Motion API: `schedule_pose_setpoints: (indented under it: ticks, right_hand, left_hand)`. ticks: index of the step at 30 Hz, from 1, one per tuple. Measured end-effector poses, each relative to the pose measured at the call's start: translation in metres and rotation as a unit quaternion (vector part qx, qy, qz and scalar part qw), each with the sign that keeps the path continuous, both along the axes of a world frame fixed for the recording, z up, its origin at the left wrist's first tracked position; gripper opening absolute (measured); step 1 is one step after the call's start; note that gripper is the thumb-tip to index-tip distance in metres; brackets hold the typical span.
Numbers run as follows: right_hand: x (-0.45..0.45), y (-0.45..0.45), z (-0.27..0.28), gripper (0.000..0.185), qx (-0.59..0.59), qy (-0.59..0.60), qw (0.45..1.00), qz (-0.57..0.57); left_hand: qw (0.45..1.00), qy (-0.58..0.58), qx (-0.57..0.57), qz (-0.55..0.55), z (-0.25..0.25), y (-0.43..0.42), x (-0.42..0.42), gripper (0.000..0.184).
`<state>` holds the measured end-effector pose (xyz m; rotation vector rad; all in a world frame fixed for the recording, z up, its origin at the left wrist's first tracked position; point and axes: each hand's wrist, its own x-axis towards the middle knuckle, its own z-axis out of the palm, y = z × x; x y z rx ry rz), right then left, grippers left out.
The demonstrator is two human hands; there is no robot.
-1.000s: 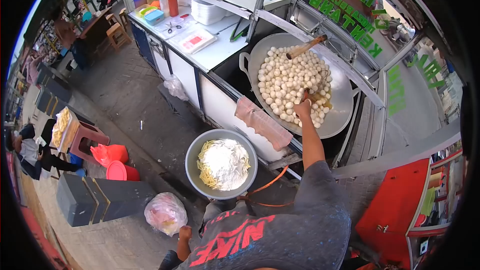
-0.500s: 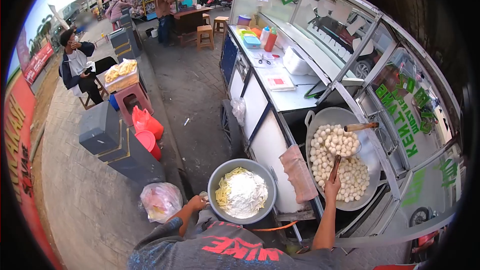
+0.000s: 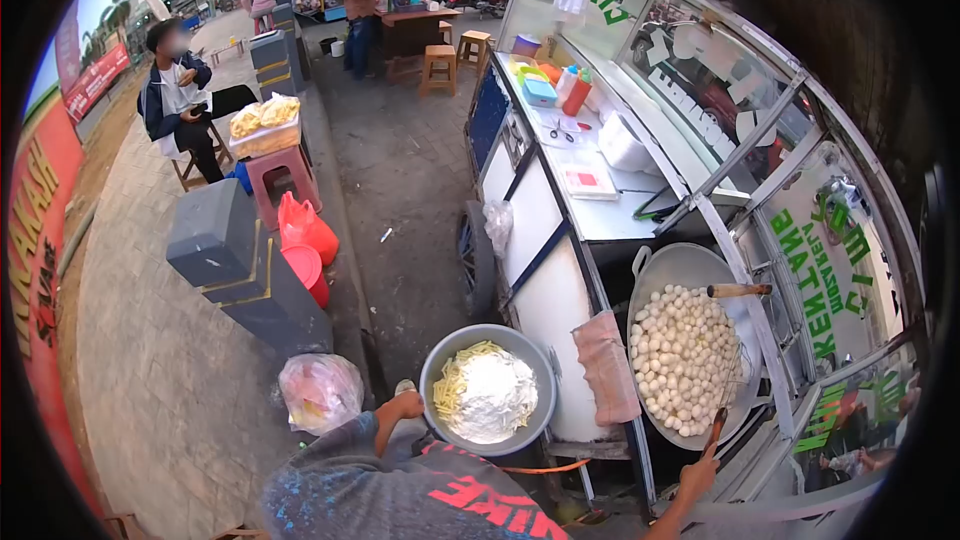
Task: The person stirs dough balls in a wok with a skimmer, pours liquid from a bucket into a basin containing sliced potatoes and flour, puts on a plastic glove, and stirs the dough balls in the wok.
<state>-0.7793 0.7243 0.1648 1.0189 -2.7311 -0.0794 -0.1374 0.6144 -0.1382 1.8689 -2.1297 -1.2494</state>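
My right hand [image 3: 697,478] is closed around the wooden handle [image 3: 716,430] of a wire skimmer. Its wire head [image 3: 737,375] lies at the right side of a large metal wok [image 3: 668,265], partly hidden among many small white balls [image 3: 685,360]. A second wooden handle [image 3: 740,291] lies across the wok's far right rim. My left hand [image 3: 408,403], fingers curled, is beside the left rim of a grey basin [image 3: 548,395]; what it grips, if anything, is hidden. White powder [image 3: 495,395] covers pale cut sticks [image 3: 455,370] in the basin.
A pink cloth [image 3: 605,370] hangs on the glass-sided cart's edge. Sauce bottles [image 3: 576,92], scissors [image 3: 562,134] and white boxes [image 3: 625,143] stand on its counter. To the left are a plastic bag [image 3: 320,395], a red bucket [image 3: 307,273], grey blocks [image 3: 212,240] and a seated person [image 3: 185,90].
My right hand has drawn the skimmer toward me and right; the balls heaped on it are now down in the wok. The left hand stays by the basin. The view has shifted slightly.
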Motion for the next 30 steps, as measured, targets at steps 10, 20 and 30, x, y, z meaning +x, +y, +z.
schedule_pose_setpoints:
  ticks: [10, 20, 30]
  right_hand:
    - [-0.084, -0.133, -0.153, 0.079, -0.160, -0.230, 0.958, 0.053]
    - [-0.025, -0.269, -0.106, 0.008, -0.452, -0.775, 0.431, -0.099]
    - [0.073, -0.130, -0.038, 0.058, -0.376, -0.570, 0.722, 0.110]
  left_hand:
    - [0.993, -0.043, 0.064, 0.090, -0.018, 0.054, 0.050, 0.027]
    - [0.987, -0.037, 0.034, 0.150, -0.019, 0.064, 0.050, 0.026]
    - [0.996, -0.021, 0.038, 0.079, 0.028, 0.029, 0.010, 0.026]
